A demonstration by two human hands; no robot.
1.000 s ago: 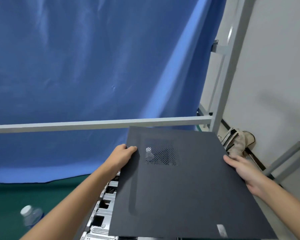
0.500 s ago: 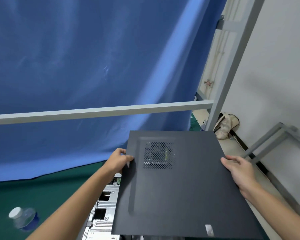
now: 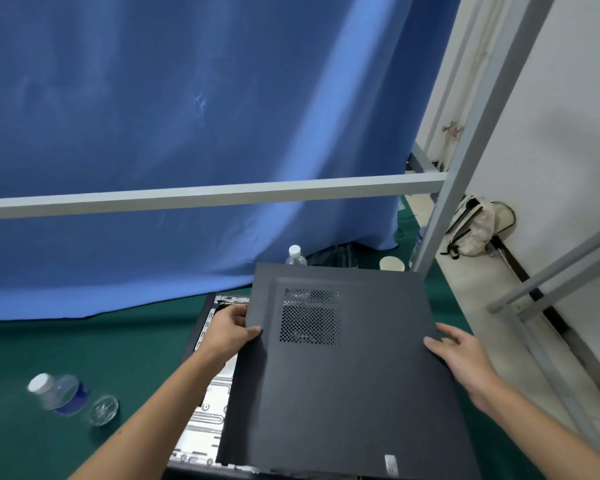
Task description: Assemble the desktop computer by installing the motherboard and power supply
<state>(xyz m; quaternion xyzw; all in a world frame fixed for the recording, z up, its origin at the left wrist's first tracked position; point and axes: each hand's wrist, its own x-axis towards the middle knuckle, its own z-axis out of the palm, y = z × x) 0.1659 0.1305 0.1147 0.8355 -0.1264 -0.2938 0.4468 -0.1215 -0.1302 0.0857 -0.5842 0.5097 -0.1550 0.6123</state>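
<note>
Side panel (image 3: 340, 382) held flat above the open case (image 3: 208, 403), offset toward the right side; case lies on the green surface (image 3: 84, 344). Left hand (image 3: 231, 332) grip: thumb over the panel's left edge, fingers beneath, grasping it. Right hand (image 3: 465, 362) grip: clasps the right edge, fingers spread. Bare metal tray visible inside the case at left; whether a motherboard or power supply is fitted cannot be told. Judged step: handling the cover, removal or refit unclear. Next move calls for keeping the panel level and clearing the water bottle (image 3: 61, 396) lying nearby.

side panel (image 3: 343, 386) sticker (image 3: 391, 465) — print unreadable
</note>
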